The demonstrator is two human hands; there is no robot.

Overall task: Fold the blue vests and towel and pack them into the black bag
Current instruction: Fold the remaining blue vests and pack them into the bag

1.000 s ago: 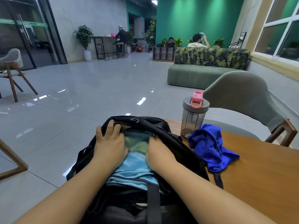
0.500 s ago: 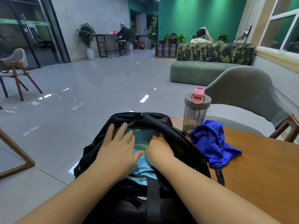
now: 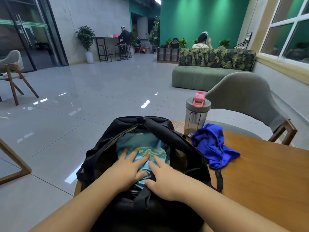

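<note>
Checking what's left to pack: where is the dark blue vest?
In the head view, the dark blue vest lies crumpled on the wooden table, right of the black bag, before the bottle.

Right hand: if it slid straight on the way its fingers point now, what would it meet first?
The right hand points up-left over the light blue cloth in the black bag. It would probably first meet the left hand fingertips, though depth is unclear.

bottle: your grey shaker [image 3: 197, 116], pink cap, upright on wooden table [image 3: 267, 173]
chair: grey [image 3: 247, 99], right of frame
sofa: green [image 3: 200, 77], upper right
plant: potted [image 3: 85, 39], upper left
</note>
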